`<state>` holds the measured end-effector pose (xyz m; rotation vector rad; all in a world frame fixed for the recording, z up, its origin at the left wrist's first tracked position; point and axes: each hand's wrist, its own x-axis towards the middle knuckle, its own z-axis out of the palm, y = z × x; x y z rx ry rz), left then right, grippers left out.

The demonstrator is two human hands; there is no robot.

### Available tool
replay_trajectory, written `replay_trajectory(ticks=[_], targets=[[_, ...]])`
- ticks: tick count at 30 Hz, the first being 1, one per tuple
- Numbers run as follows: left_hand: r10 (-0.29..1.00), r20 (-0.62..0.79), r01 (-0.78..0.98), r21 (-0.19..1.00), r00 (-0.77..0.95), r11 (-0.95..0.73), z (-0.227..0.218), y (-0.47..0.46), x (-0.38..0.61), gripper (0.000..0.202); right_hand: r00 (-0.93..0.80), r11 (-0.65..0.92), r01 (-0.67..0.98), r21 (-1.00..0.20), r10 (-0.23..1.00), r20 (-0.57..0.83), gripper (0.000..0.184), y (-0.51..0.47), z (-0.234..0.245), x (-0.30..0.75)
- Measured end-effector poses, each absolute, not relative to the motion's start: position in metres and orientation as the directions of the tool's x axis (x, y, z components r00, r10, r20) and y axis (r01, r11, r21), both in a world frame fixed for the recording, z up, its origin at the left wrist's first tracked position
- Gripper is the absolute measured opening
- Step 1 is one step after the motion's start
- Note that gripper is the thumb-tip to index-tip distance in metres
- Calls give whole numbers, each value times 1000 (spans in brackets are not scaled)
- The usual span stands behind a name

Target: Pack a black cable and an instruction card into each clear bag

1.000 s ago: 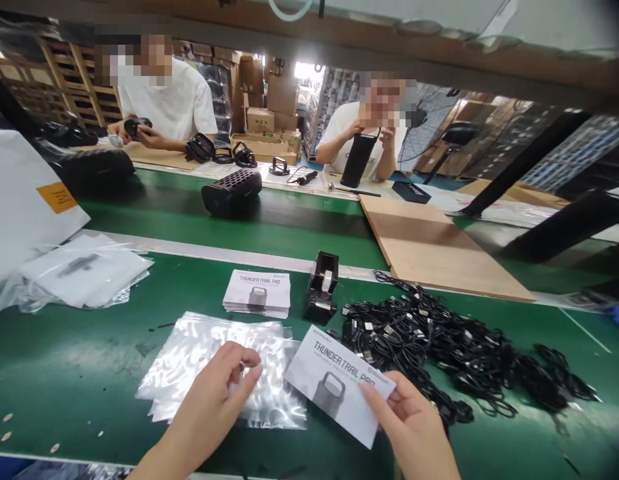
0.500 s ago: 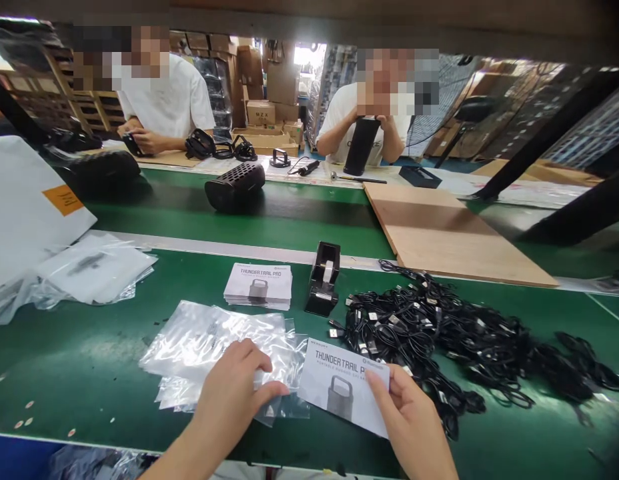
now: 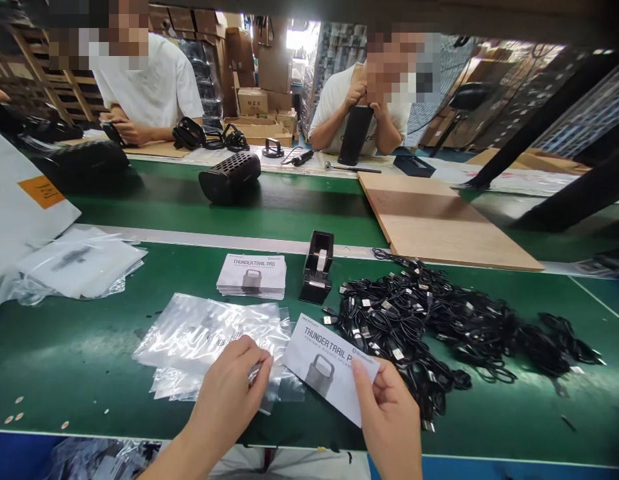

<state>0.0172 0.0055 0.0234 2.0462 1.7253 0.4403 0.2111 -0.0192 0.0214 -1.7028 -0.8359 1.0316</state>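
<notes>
I have the right hand [image 3: 389,407] gripping one printed leaflet [image 3: 317,370] by its right end, the thumb over the "THUNDER TRAIL PRO" front and the fingers curled behind. The leaflet slants down to the right, picture side up, between my two hands and in front of the tape dispenser [image 3: 315,270]; from here I can't tell whether its lower edge touches the green surface [image 3: 79,340].

My left hand [image 3: 234,387] is over the loose pile of clear bags [image 3: 189,333], thumb and forefinger almost together. I can't make out whether a bag's edge is pinched between them. The nearest bags reach under that hand toward the leaflet's left corner.

Beyond the bags I see a neat stack of matching leaflets [image 3: 251,280], just beside the tape dispenser. To the right of the held leaflet spreads a tangled heap of black cables [image 3: 449,330]. Farther back lie a black perforated casing [image 3: 229,178] and a wooden board [image 3: 439,217]. Across from me, one person in white [image 3: 154,87] handles a small dark part, and another person [image 3: 334,100] has both hands at the top of an upright black case [image 3: 356,137].
</notes>
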Motion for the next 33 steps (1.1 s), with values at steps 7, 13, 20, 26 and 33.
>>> replay_trajectory(ticks=[7, 13, 20, 26, 33], targets=[[987, -54, 892, 438, 154, -115, 19, 9, 16, 20, 473, -302, 136, -944, 857, -206, 39, -24, 25, 221], [982, -50, 856, 499, 183, -134, 24, 7, 15, 28, 462, -314, 25, -949, 846, -268, 38, -27, 26, 216], [985, 24, 831, 534, 170, -157, 25, 5, 20, 28, 472, -283, 100, -954, 857, -205, 35, -27, 24, 202], [978, 156, 798, 566, 140, -205, 21, 1, 21, 21, 413, -325, 111, -939, 875, -254, 35, -36, 18, 195], [971, 124, 789, 566, 205, -239, 16, -3, 22, 14, 203, -503, 88, -860, 854, -478, 34, -43, 19, 201]])
